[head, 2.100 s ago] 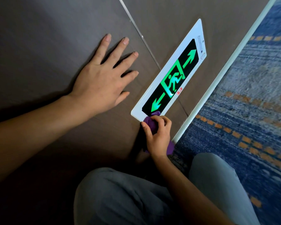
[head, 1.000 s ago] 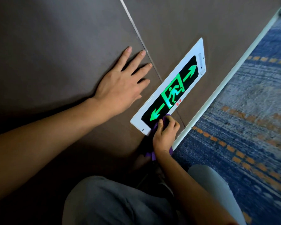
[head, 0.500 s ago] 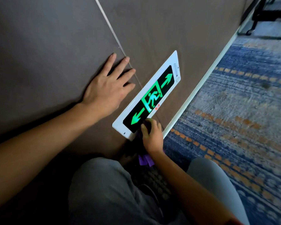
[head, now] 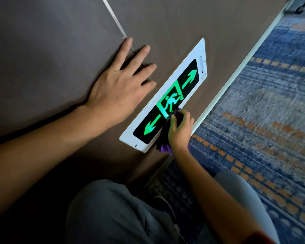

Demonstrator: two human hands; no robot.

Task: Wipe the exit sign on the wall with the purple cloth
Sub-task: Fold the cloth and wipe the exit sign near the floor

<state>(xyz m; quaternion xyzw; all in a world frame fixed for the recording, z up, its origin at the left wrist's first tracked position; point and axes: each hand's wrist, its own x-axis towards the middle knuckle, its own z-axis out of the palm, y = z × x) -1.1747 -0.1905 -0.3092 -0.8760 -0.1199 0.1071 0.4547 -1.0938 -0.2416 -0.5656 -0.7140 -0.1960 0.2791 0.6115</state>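
The right hand [head: 180, 132], fingers curling around the bunched purple cloth [head: 163, 147], is pressing it midway along the lower edge of the long white-framed, green-lit exit sign [head: 167, 103] on the brown wall [head: 51, 50], whose unwiped length is running up-right from the fingers, while the left hand [head: 120, 85] is lying flat and splayed just beside its upper edge.

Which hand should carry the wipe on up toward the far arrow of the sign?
Right. The right hand already grips the purple cloth against the exit sign at the running-figure panel. The left hand lies flat on the wall, holding nothing.
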